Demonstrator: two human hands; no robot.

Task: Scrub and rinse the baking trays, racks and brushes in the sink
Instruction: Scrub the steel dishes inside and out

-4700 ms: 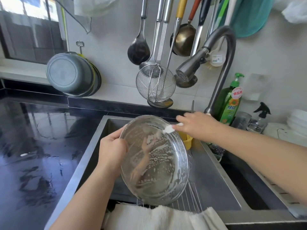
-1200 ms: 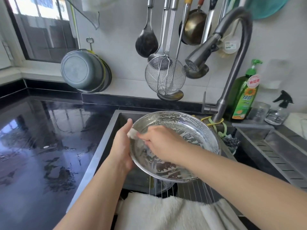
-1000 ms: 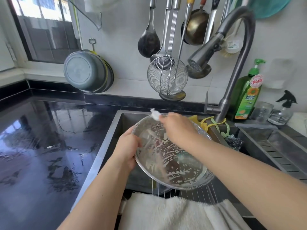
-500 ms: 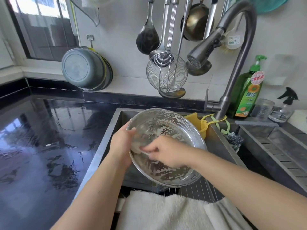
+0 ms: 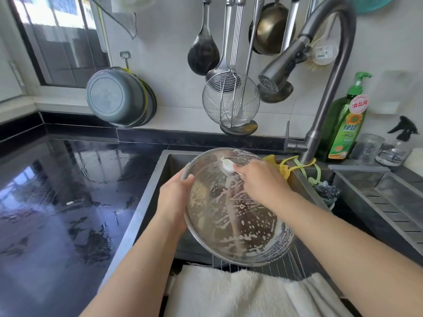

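Note:
A round steel baking tray (image 5: 238, 227), streaked with white suds, is held tilted over the sink (image 5: 160, 179). My left hand (image 5: 174, 200) grips its left rim, thumb over the edge. My right hand (image 5: 261, 181) holds a small white scrubbing pad (image 5: 226, 165) and presses it against the tray's upper inner face. A wire rack (image 5: 279, 268) lies in the sink below the tray, mostly hidden by it.
The faucet (image 5: 327, 88) arches over the sink from the right, no water running. Ladles and a wire skimmer (image 5: 231, 101) hang on the wall behind. A green soap bottle (image 5: 345, 124) stands at right. A white towel (image 5: 240, 296) drapes the sink's front edge. The black counter (image 5: 57, 202) lies left.
My right hand has moved the pad from the tray's lower left up to its upper middle. The tray is tipped a little more towards me. My left hand keeps its grip.

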